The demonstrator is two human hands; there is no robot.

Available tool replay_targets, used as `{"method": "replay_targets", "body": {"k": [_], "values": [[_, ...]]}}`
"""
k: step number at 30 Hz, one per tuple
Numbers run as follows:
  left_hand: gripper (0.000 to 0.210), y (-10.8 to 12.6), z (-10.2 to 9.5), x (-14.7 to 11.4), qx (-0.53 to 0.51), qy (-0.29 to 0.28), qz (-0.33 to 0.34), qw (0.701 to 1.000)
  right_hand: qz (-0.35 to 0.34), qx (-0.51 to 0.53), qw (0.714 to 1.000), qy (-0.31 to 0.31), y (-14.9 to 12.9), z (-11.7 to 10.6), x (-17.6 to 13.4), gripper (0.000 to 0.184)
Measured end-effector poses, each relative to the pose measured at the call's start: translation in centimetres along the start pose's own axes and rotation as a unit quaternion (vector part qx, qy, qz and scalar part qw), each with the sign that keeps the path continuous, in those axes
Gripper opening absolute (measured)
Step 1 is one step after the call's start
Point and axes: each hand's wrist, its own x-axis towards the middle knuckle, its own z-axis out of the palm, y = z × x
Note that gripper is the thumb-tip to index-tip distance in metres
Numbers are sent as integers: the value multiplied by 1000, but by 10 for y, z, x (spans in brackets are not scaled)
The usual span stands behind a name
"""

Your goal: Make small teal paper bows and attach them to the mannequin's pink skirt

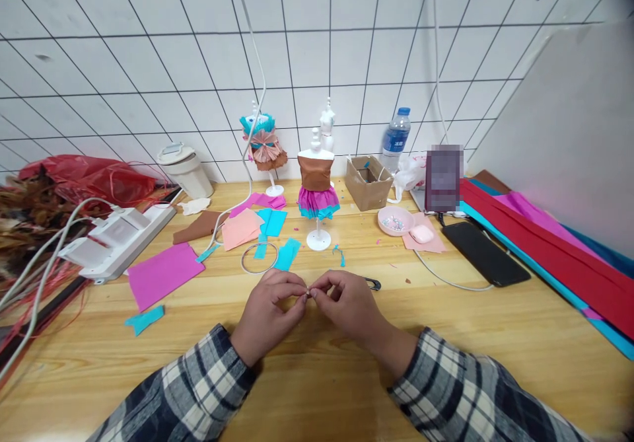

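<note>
My left hand (267, 313) and my right hand (352, 304) meet low over the table, thumbs and forefingers pinched together. Between the fingertips is a tiny pale thing (308, 292), too small to name. Just beyond my left hand lie a metal ring (242, 260) and a turquoise paper piece (288, 254). A dark-handled tool (372, 284) sticks out from behind my right hand, partly hidden. Ahead stands a small white dress form (318, 239) in a brown top (316, 174) and a magenta skirt (317, 199) with turquoise trim.
Behind are another dressed form (267, 148), a cardboard box (369, 187) and a water bottle (396, 135). A pink bowl (396, 221) of small beads and a black phone (485, 254) lie right. On the left are a magenta sheet (166, 275) and a power strip (123, 244) with cables.
</note>
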Motion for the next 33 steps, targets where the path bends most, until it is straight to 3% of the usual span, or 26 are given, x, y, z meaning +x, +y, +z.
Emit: {"method": "replay_targets", "body": {"k": [7,13,17,20,28,33], "values": [[13,1,-1,-1,17,-4,2,1000,-34,-17,999,-31,-1,-4,0,11],[12,3,0,0,26,0,21,999,-41,-24,999,-11,-1,-3,-1,7],[12,3,1,1,15,4,22,1000,50,75,995,-34,-3,-5,4,8],[13,2,1,2,6,-4,29,1000,130,194,968,-89,-1,-8,9,15],[14,1,1,1,-8,-4,42,999,201,324,919,-103,-1,-6,13,20],[16,2,-2,0,-35,8,70,997,227,393,888,-71,-4,-12,12,25]]}}
